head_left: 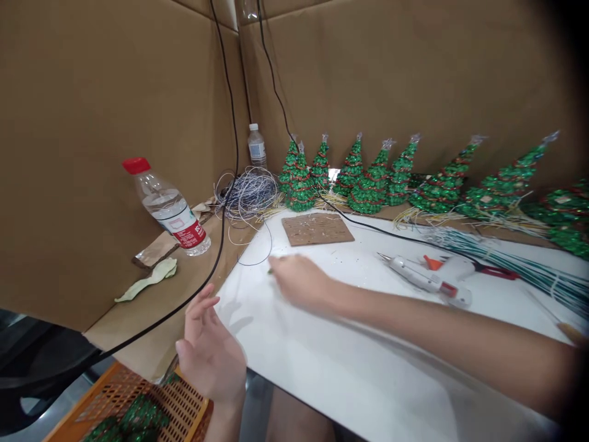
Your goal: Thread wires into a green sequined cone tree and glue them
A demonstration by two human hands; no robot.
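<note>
My right hand [299, 281] is closed over the white board [331, 362], slightly blurred, with a small dark green bit showing at its fingertips. What it holds is hidden. A thin dark wire [257, 263] curves from the tangled wire bundle [253, 193] to beside those fingers; whether they touch it I cannot tell. My left hand [211, 350] is raised at the board's left edge, fingers apart, holding nothing. Just beyond my right hand lies a brown cardboard piece [317, 229] with small specks on it.
Green beaded Christmas trees [368, 178] line the back. A glue gun [423, 276], red-handled tool [499, 271] and green wire stems [515, 261] lie right. At left stand a red-capped bottle [177, 215] and an orange basket [177, 399] below. A black cable [224, 221] hangs across.
</note>
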